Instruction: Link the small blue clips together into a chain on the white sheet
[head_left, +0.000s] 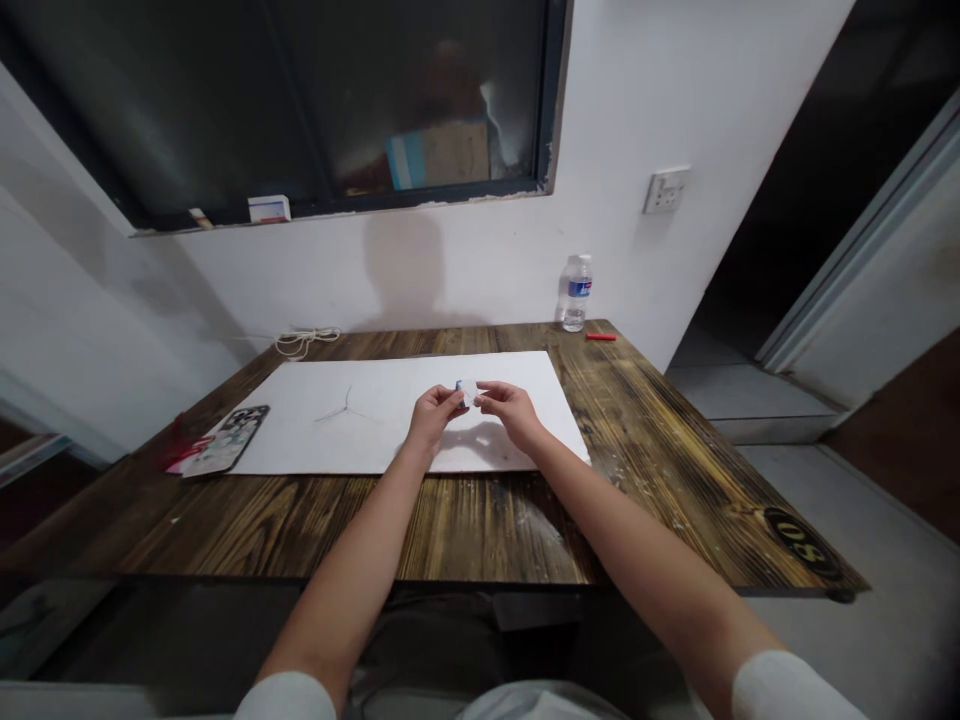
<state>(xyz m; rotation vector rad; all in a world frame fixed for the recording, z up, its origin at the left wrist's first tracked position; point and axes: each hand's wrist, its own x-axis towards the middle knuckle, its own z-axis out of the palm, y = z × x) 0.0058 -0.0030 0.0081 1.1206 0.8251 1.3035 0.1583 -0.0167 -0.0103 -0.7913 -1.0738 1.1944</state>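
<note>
Head view: small translucent white piece (468, 392) with a blue edge, too small to identify, gripped between the fingertips of both hands, held over a white paper sheet (315, 445) on a dark-grained wooden table (480, 530). Left hand (433, 417) and right hand (511, 413) close together, fingers curled inward, forearms reaching forward from white sleeves (787, 690). Faint three-line pencil mark (345, 405) on the sheet, just left of the hands.
</note>
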